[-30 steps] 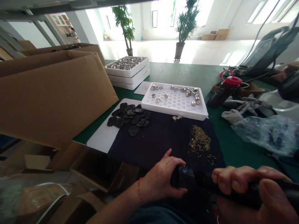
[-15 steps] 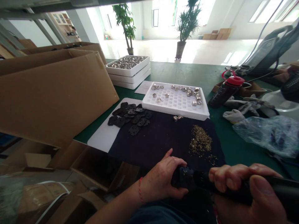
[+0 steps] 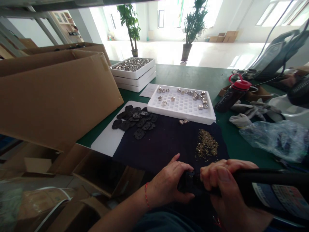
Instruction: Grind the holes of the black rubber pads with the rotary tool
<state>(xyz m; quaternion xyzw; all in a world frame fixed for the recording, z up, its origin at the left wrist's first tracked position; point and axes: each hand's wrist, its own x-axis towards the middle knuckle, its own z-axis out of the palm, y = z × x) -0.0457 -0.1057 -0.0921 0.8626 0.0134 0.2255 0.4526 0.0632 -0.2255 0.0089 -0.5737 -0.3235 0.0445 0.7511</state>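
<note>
Black perforated plates [image 3: 135, 119] are laid in a heap on a white cutting board [image 3: 103, 141], beside a navy cloth [image 3: 154, 145]. A dark workpiece [image 3: 189, 182] is clasped by the left-hand grip [image 3: 166, 185], closed around it at the cloth's near edge. A white moulded tray [image 3: 181, 106] of metal fittings is set behind, and brass filings [image 3: 206, 145] are piled on the cloth. The right-hand grip [image 3: 224, 183] is closed around a black labelled power tool [image 3: 272, 190], whose tip is hidden beside the workpiece.

dark piece [image 3: 189, 182] hidden, tool [image 3: 272, 187] cut off (label blurred)
</note>
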